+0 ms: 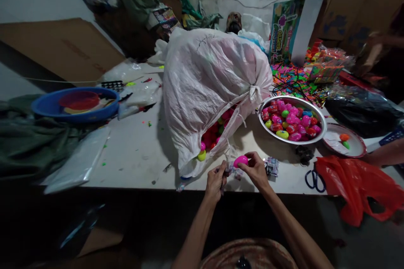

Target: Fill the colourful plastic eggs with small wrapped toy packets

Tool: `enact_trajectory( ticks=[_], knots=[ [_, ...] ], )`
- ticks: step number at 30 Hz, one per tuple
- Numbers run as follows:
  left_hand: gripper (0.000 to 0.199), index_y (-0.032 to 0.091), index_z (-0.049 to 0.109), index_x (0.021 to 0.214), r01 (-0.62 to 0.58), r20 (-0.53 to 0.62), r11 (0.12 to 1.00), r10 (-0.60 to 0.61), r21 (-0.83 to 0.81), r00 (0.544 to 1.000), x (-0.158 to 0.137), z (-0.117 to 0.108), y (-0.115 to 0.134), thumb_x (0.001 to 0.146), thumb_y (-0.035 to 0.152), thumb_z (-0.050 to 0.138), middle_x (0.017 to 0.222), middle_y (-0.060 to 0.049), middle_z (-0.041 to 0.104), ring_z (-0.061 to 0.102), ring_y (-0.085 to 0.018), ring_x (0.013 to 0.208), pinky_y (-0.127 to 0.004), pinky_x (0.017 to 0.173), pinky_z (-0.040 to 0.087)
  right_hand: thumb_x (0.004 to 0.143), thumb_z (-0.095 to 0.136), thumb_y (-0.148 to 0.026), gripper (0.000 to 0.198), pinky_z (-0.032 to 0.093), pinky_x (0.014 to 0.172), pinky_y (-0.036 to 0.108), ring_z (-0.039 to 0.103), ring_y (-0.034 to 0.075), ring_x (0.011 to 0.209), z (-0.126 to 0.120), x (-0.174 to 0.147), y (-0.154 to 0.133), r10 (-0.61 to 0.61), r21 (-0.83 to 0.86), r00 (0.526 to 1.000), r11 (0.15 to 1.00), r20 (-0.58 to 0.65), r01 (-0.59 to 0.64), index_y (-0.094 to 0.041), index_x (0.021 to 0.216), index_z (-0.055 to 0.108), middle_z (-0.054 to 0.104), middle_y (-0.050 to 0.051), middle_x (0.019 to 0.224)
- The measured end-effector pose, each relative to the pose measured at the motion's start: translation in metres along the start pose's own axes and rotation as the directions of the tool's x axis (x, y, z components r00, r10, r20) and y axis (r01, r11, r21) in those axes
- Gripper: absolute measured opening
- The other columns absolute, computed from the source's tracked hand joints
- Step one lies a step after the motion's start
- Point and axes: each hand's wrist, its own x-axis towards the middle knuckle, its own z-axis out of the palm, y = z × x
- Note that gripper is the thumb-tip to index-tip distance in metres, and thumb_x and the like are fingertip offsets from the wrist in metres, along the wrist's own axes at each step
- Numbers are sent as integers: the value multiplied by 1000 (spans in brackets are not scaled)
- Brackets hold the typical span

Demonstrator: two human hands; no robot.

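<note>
My right hand [257, 171] pinches a bright pink plastic egg [241, 161] near the table's front edge. Just left of it, my left hand [216, 181] has its fingers pressed together; whatever is in them is too small to make out. Small printed pieces [238, 174] lie between the hands, and a little stack of printed packets [272, 167] is right beside my right hand. Behind both hands bulges a large white woven sack [211, 75], tied at one corner. Pink, red and yellow-green eggs [202, 155] show in its open slit.
Wrapped and plain eggs fill a metal bowl [292, 142] on the right. Nearby are a plate [360, 149], scissors [314, 181] and a red plastic bag [353, 185]. A blue basin [75, 114] stands left. Another person's arm [386, 153] reaches in at the right edge.
</note>
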Motion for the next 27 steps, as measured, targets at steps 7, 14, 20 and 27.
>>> enact_trajectory(
  ticks=[7, 14, 20, 27],
  knots=[
    [45, 14, 56, 58, -45, -3, 998, 45, 51, 999, -1, 6, -6, 64, 57, 65, 32, 8, 34, 25, -3, 30, -17, 33, 14, 76, 62, -35, 29, 46, 53, 23, 60, 14, 62, -1, -15, -1, -12, -16, 993, 1000, 115, 13, -20, 99, 54, 63, 0, 74],
    [36, 17, 50, 61, 109, 156, 970, -76, -217, 985, -1, 18, -9, 59, 43, 75, 32, 11, 34, 26, -3, 29, -16, 34, 21, 64, 73, -36, 36, 50, 58, 25, 62, 16, 69, -1, -17, 16, 110, 231, 986, 963, 127, -137, -18, 91, 57, 65, 3, 82],
    [37, 17, 49, 63, 144, 184, 963, -103, -227, 977, -5, 30, -10, 60, 43, 75, 31, 10, 36, 27, -4, 29, -16, 33, 21, 54, 80, -32, 47, 49, 57, 24, 60, 12, 60, -4, -11, 23, 161, 325, 986, 931, 49, -168, -18, 93, 59, 64, 0, 77],
    [37, 17, 46, 61, 174, 200, 957, -128, -233, 971, 2, 34, -3, 59, 39, 76, 33, 11, 36, 28, -3, 30, -14, 33, 21, 54, 80, -33, 31, 49, 59, 25, 60, 14, 60, -6, -7, 16, 159, 299, 987, 943, -26, -144, -15, 77, 67, 64, 1, 67]
  ],
)
